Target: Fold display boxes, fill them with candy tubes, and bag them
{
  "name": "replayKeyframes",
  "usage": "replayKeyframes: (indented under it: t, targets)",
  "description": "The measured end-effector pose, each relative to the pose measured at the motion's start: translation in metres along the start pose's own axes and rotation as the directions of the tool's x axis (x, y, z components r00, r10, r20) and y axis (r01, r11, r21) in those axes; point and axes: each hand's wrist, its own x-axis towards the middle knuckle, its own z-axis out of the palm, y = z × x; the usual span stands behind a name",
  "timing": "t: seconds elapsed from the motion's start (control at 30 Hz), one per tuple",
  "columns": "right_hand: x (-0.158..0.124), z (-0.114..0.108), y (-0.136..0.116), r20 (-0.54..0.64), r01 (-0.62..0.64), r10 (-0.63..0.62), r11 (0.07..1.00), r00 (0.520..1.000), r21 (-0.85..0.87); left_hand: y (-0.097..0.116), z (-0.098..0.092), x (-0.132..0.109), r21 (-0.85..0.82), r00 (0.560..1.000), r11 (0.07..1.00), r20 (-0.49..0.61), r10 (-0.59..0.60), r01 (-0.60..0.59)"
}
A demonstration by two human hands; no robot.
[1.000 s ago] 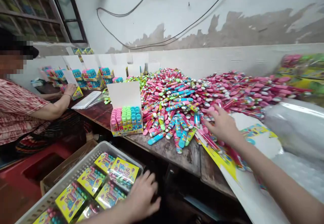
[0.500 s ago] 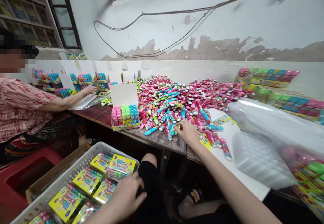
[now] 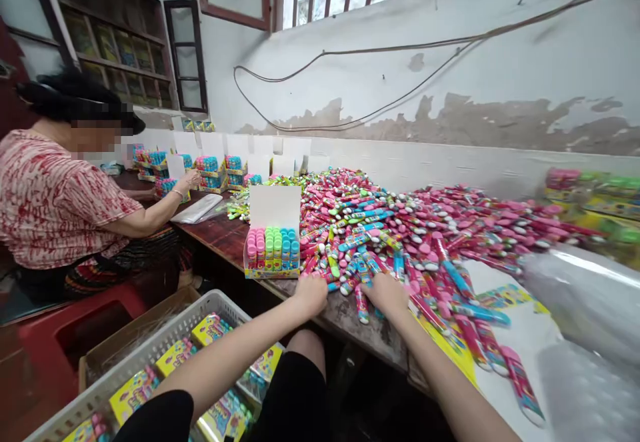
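Observation:
At the table's front edge my left hand [image 3: 311, 295] is closed in a fist around the near end of a small blue capped tube [image 3: 334, 287]. To its right my right hand [image 3: 388, 295] reaches into the front of the pile of pink, blue and green tubes [image 3: 357, 219]. Its fingers are curled down and partly hidden, and what they grip cannot be made out. Just beyond my left hand stands a display box [image 3: 273, 273] with its white lid raised, filled with pink, green and blue capped tubes in rows.
A white plastic crate [image 3: 220, 299] of yellow packed boxes stands low at left. A co-worker [image 3: 65, 195] sits beyond it, one hand at more filled boxes [image 3: 210, 172]. Plastic wrap [image 3: 585, 295] and white card [image 3: 500, 355] lie at right. A red stool [image 3: 75, 329] is at left.
My left hand has risen from above the crate to the table edge and closed at a blue tube. My right hand stays at the pile's front. The view has turned left.

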Motion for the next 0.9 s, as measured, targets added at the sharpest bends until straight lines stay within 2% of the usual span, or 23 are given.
replayKeyframes:
  t: [0.1, 0.17, 0.23, 0.33, 0.4, 0.47, 0.57, 0.7, 0.8, 0.9]
  targets:
    - [0.002, 0.0, 0.009, -0.05, 0.004, -0.004, 1.0, 0.999, 0.004, -0.015, -0.01, -0.011, -0.03, 0.997, 0.999, -0.066, 0.025, -0.027]
    - [0.007, -0.006, 0.015, -0.125, 0.02, -0.012, 0.998, 0.992, 0.066, -0.034, -0.032, -0.017, -0.091, 0.991, 0.994, -0.126, 0.05, -0.061]
    - [0.019, -0.02, 0.018, -0.215, 0.125, -0.078, 0.969, 0.974, 0.215, -0.061, -0.066, -0.02, -0.229, 0.971, 0.966, -0.231, 0.067, -0.121]
    - [0.048, -0.051, 0.003, -0.314, 0.384, -0.26, 0.81, 0.913, 0.443, -0.102, -0.121, -0.011, -0.386, 0.933, 0.909, -0.36, 0.009, -0.158]
    - [0.071, -0.072, -0.02, -0.322, 0.512, -0.398, 0.691, 0.859, 0.511, -0.124, -0.148, 0.004, -0.445, 0.939, 0.878, -0.344, 0.013, -0.175]
    - [0.091, -0.087, -0.049, -0.274, 0.582, -0.525, 0.616, 0.806, 0.531, -0.137, -0.163, 0.023, -0.439, 0.959, 0.878, -0.277, 0.066, -0.188]
    - [0.114, -0.096, -0.092, -0.153, 0.638, -0.673, 0.567, 0.724, 0.521, -0.143, -0.168, 0.051, -0.297, 0.977, 0.933, -0.127, 0.17, -0.201]
    - [0.127, -0.088, -0.13, -0.025, 0.699, -0.795, 0.518, 0.607, 0.492, -0.141, -0.158, 0.072, -0.024, 0.963, 0.963, 0.005, 0.268, -0.268]
    - [0.129, -0.071, -0.145, 0.018, 0.707, -0.822, 0.501, 0.569, 0.499, -0.139, -0.142, 0.076, 0.137, 0.976, 0.966, 0.021, 0.218, -0.219]
    - [0.125, -0.048, -0.152, 0.043, 0.697, -0.82, 0.512, 0.571, 0.502, -0.139, -0.12, 0.077, 0.195, 0.991, 0.972, 0.048, 0.121, -0.128]
